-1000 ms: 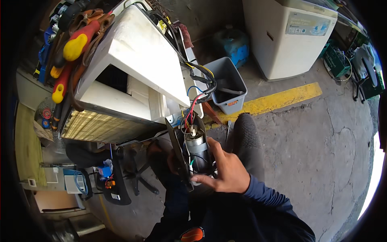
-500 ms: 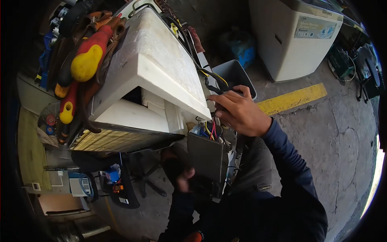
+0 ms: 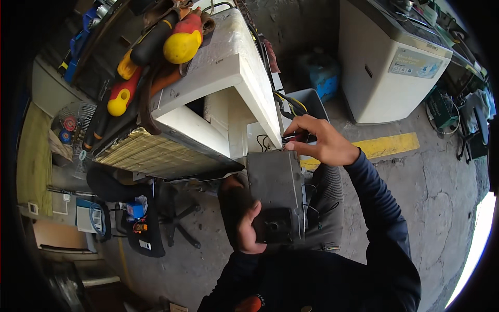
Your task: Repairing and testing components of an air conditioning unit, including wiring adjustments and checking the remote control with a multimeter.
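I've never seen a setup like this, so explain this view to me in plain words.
There is no robot here: a person works with two bare hands, seen by a wide fisheye camera worn on the head and looking down. That is why straight edges bend near the rim.

The left hand holds a dark panel at its lower left edge. The right hand has its fingertips at the panel's top edge, close to some wires; what they pinch is too small to tell.

Beside the panel is a white casing, with red-and-yellow tools at its upper left. A white washer stands on the floor beyond.
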Demonstrator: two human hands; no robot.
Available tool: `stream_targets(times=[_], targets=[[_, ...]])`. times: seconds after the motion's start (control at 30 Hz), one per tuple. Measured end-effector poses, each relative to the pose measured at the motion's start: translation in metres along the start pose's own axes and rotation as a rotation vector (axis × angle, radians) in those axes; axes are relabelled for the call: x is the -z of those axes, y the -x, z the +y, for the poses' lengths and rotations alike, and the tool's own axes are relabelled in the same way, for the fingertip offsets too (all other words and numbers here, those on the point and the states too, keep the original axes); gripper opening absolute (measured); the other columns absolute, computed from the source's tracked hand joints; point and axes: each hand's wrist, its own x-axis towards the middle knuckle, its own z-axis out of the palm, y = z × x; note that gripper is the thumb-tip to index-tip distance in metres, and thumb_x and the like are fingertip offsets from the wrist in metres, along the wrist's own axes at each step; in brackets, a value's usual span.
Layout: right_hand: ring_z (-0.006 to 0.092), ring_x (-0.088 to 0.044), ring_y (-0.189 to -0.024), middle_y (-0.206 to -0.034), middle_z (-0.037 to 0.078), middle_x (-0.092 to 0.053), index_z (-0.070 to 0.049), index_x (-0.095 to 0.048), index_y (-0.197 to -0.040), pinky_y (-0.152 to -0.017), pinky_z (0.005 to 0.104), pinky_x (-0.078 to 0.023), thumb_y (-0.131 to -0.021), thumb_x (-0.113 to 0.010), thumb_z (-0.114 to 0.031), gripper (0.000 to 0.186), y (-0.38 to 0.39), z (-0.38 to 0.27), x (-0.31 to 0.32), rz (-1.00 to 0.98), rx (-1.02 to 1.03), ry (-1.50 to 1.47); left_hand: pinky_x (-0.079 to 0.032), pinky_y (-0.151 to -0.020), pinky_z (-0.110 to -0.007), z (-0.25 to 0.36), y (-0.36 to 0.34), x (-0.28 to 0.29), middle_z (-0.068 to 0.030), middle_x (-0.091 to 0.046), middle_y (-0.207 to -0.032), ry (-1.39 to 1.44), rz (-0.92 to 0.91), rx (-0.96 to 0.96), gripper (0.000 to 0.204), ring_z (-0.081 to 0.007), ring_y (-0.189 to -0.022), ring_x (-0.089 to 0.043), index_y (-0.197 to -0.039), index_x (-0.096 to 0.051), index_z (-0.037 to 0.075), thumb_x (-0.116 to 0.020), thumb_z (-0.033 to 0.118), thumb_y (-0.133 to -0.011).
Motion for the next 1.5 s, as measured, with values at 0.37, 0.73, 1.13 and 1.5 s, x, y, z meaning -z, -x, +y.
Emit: stream_targets(times=[0.37,0.73,1.13,1.5], targets=[[0.0334,-0.055,-0.125,-0.146,0.020,-0.050,-0.003,-0.049,-0.153,-0.094,0.0409,-0.052,-0.094,-0.074,-0.022,0.067,0.023,0.006,0.002,-0.092,0.049,-0.008,-0.042,-0.114,-0.032,-0.009,0.005,-0.029,-0.0098,-0.068,-0.140,0.024,-0.071,-0.218,0.039,-0.0166,-0.123,-0.063,-0.141,-0.064,0.000,-0.059,0.014,-0.105],[0.0312,-0.054,-0.125,-0.142,0.017,-0.051,-0.004,-0.046,-0.153,-0.097,0.0418,-0.055,-0.088,-0.071,-0.002,0.070,0.025,-0.012,-0.023,0.045,-0.001,-0.358,-0.030,-0.120,-0.037,0.018,-0.002,-0.031,-0.0124,-0.048,-0.155,-0.430,-0.062,-0.383,0.072,-0.0243,-0.139,-0.046,-0.156,-0.042,0.002,-0.059,0.010,-0.087],[0.0279,-0.054,-0.122,-0.140,0.019,-0.052,-0.004,-0.046,-0.150,-0.093,0.0361,-0.056,-0.087,-0.069,0.008,0.068,0.018,-0.004,-0.035,0.134,0.063,-0.439,-0.042,-0.106,-0.030,-0.007,-0.008,0.016,-0.0077,-0.068,-0.123,-0.131,-0.031,-0.045,0.036,-0.0158,-0.113,-0.060,-0.137,-0.061,0.001,-0.056,0.011,-0.102],[0.0313,-0.057,-0.124,-0.142,0.020,-0.054,-0.003,-0.044,-0.153,-0.101,0.0451,-0.053,-0.095,-0.072,-0.008,0.064,0.011,0.004,-0.033,0.255,0.097,-0.382,-0.046,-0.104,-0.027,0.017,-0.032,-0.004,-0.0092,-0.074,-0.123,-0.376,0.003,-0.173,0.031,-0.0170,-0.112,-0.066,-0.127,-0.070,-0.001,-0.060,0.011,-0.101]])
